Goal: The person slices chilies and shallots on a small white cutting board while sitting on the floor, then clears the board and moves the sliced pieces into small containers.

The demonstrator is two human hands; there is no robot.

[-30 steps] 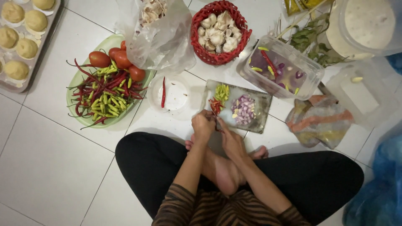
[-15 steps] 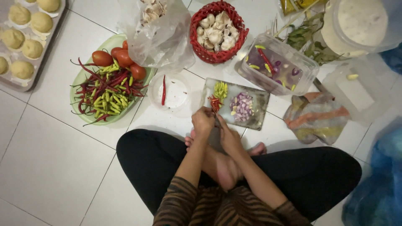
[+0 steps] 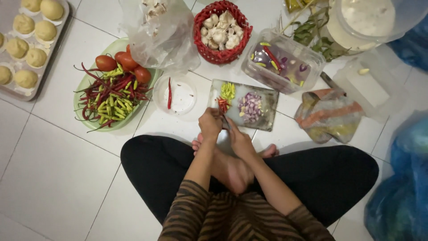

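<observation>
1. Person seated cross-legged on white tile floor [image 3: 58,178]; striped sleeves and black trousers nearest the camera.
2. Left hand [image 3: 210,125] curled, fingertips pressed down at near-left edge of the cutting board [image 3: 263,125], on or beside red chilli pieces [image 3: 222,105]; what it pinches is too small to tell.
3. Right hand [image 3: 238,138] clenched around a knife handle; knife [image 3: 225,119] blade angles toward the red pieces, mostly hidden.
4. On the board: chopped green chilli [image 3: 228,90], chopped shallot [image 3: 250,107].
5. Left of board: small white dish [image 3: 180,100] with one red chilli.
6. Farther left: green plate [image 3: 80,96] of whole chillies and tomatoes [image 3: 106,63].
7. Far: red basket [image 3: 199,40] of garlic, clear tub [image 3: 285,67], dough tray [image 3: 9,91].
</observation>
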